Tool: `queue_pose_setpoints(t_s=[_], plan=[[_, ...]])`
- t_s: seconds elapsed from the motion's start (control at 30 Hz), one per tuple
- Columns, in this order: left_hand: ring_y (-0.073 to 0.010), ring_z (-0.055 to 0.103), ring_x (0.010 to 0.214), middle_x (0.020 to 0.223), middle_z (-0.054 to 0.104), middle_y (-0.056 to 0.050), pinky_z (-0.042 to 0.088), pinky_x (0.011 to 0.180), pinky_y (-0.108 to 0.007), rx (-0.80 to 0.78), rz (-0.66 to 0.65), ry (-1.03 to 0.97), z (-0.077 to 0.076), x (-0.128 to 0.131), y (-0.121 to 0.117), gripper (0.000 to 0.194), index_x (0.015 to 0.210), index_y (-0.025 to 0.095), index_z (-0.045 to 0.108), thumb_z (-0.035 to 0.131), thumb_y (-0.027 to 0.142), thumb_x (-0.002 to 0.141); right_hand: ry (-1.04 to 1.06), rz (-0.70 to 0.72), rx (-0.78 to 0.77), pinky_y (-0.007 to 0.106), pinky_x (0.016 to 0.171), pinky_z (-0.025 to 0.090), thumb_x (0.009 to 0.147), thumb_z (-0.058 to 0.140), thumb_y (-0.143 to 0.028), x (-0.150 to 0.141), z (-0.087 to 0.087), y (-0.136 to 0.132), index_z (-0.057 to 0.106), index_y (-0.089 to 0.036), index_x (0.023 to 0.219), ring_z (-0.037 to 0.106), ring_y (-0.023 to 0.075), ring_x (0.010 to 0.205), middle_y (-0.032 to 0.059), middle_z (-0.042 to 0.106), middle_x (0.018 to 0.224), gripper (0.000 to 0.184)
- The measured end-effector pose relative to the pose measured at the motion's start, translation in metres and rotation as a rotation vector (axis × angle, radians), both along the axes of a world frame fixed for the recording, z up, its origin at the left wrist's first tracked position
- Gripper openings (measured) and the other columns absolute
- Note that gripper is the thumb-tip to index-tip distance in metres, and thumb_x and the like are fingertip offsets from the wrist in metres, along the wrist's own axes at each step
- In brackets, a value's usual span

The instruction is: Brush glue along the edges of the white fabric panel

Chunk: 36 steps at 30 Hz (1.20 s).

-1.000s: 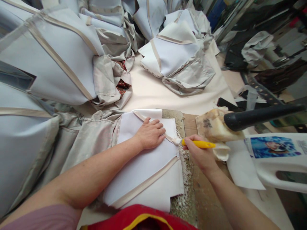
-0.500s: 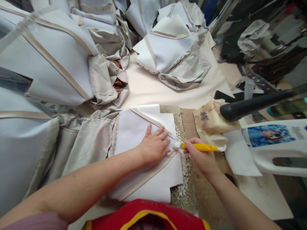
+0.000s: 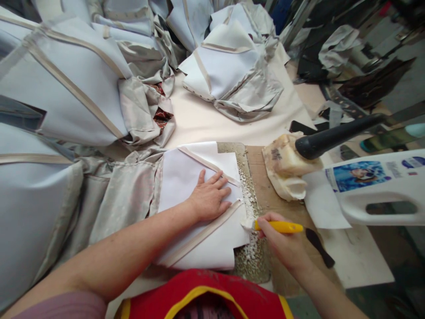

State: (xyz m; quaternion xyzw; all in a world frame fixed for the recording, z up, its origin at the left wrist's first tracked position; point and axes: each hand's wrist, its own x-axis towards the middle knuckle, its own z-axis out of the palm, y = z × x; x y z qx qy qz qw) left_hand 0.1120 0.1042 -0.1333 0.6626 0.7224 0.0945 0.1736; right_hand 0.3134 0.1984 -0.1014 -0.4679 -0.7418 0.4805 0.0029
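Flat on a white panel with beige strips (image 3: pixel 179 177) rests my left hand (image 3: pixel 211 195), its fingers spread. My right hand (image 3: pixel 279 237) is closed around the yellow handle of a brush (image 3: pixel 282 227). White paste coats the bristles, which touch the panel's right edge. Under that edge lies a board crusted with white and greenish residue (image 3: pixel 254 261). Grey lining fabric (image 3: pixel 128 190) is joined to the panel's left side.
More white panels with grey lining lie at the left (image 3: pixel 79 66) and back (image 3: pixel 229 71). On the right are a paste-crusted container (image 3: pixel 282 161) with a black handle, a white plastic jug (image 3: pixel 361 208) lying on its side, and a dark flat tool (image 3: pixel 320 248).
The brush in my right hand has moved down along the panel's right edge, toward me. My left hand stays pressed on the panel. The view has shifted slightly.
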Motion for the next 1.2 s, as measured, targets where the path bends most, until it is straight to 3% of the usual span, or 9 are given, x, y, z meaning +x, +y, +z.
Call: queue_pose_setpoints(t_s=[0.1, 0.2, 0.33, 0.47, 0.63, 0.73, 0.87, 1.0, 1.2], plan=[[-0.0299, 0.021, 0.131, 0.132, 0.044, -0.004, 0.006, 0.101, -0.066, 0.002, -0.007, 0.019, 0.000, 0.001, 0.000, 0.036, 0.115, 0.028, 0.053, 0.046, 0.046, 0.085, 0.084, -0.087, 0.085, 0.027, 0.061, 0.040, 0.079, 0.050, -0.039, -0.014, 0.000, 0.008, 0.055, -0.020, 0.064, 0.055, 0.0146, 0.062, -0.0012, 0.058, 0.061, 0.025], [-0.0290, 0.022, 0.131, 0.132, 0.045, -0.003, 0.006, 0.101, -0.067, 0.013, 0.005, 0.032, -0.001, 0.001, 0.000, 0.035, 0.114, 0.028, 0.053, 0.047, 0.047, 0.085, 0.093, -0.023, 0.095, 0.027, 0.063, 0.039, 0.081, 0.048, -0.039, -0.017, -0.006, 0.007, 0.055, -0.019, 0.063, 0.054, 0.0141, 0.063, -0.0012, 0.058, 0.062, 0.028], [-0.0293, 0.023, 0.131, 0.131, 0.046, -0.003, 0.006, 0.101, -0.067, 0.013, 0.000, 0.035, -0.001, 0.001, 0.001, 0.035, 0.113, 0.029, 0.054, 0.046, 0.047, 0.085, 0.022, 0.047, 0.034, 0.026, 0.060, 0.037, 0.082, 0.045, -0.040, 0.011, -0.011, -0.016, 0.052, -0.020, 0.060, 0.051, 0.0130, 0.059, -0.0026, 0.055, 0.058, 0.031], [-0.0317, 0.020, 0.131, 0.133, 0.043, -0.007, 0.003, 0.100, -0.069, -0.015, 0.009, 0.029, 0.009, 0.008, -0.002, 0.033, 0.113, 0.026, 0.055, 0.047, 0.043, 0.086, -0.057, 0.060, -0.009, 0.026, 0.057, 0.035, 0.083, 0.044, -0.039, 0.035, -0.005, -0.033, 0.051, -0.020, 0.058, 0.051, 0.0131, 0.057, -0.0026, 0.053, 0.055, 0.032], [-0.0317, 0.021, 0.131, 0.134, 0.042, -0.007, -0.002, 0.097, -0.072, -0.064, -0.151, -0.054, 0.020, 0.028, -0.019, 0.038, 0.114, 0.029, 0.054, 0.050, 0.051, 0.083, 0.054, -0.064, 0.056, 0.026, 0.061, 0.038, 0.081, 0.047, -0.038, 0.021, 0.001, -0.019, 0.053, -0.020, 0.061, 0.053, 0.0137, 0.060, -0.0018, 0.056, 0.059, 0.028], [-0.0309, 0.022, 0.131, 0.135, 0.042, -0.006, -0.001, 0.096, -0.072, -0.113, -0.142, -0.068, 0.018, 0.035, -0.026, 0.040, 0.115, 0.030, 0.052, 0.053, 0.051, 0.081, 0.123, -0.021, 0.145, 0.025, 0.064, 0.038, 0.082, 0.047, -0.038, 0.014, -0.004, -0.015, 0.055, -0.020, 0.063, 0.054, 0.0136, 0.064, -0.0010, 0.058, 0.063, 0.027], [-0.0312, 0.021, 0.131, 0.134, 0.043, -0.005, 0.000, 0.094, -0.075, -0.097, -0.129, -0.062, 0.011, 0.036, -0.028, 0.041, 0.116, 0.030, 0.051, 0.054, 0.050, 0.080, 0.055, 0.073, 0.135, 0.026, 0.062, 0.037, 0.083, 0.045, -0.039, 0.033, -0.008, -0.033, 0.053, -0.020, 0.061, 0.052, 0.0132, 0.060, -0.0012, 0.055, 0.060, 0.030], [-0.0294, 0.022, 0.131, 0.135, 0.042, -0.005, 0.000, 0.093, -0.075, -0.064, -0.126, -0.063, 0.009, 0.035, -0.028, 0.040, 0.115, 0.030, 0.051, 0.054, 0.050, 0.080, -0.003, 0.110, 0.099, 0.026, 0.059, 0.036, 0.085, 0.043, -0.039, 0.056, 0.001, -0.049, 0.053, -0.020, 0.062, 0.051, 0.0133, 0.059, -0.0013, 0.055, 0.059, 0.031], [-0.0301, 0.022, 0.131, 0.135, 0.043, -0.005, -0.002, 0.095, -0.073, -0.056, -0.125, -0.063, 0.008, 0.036, -0.030, 0.042, 0.116, 0.030, 0.051, 0.055, 0.050, 0.080, 0.024, 0.100, 0.174, 0.025, 0.060, 0.037, 0.084, 0.046, -0.038, 0.058, 0.005, -0.041, 0.056, -0.021, 0.064, 0.053, 0.0134, 0.061, -0.0011, 0.057, 0.062, 0.028]])
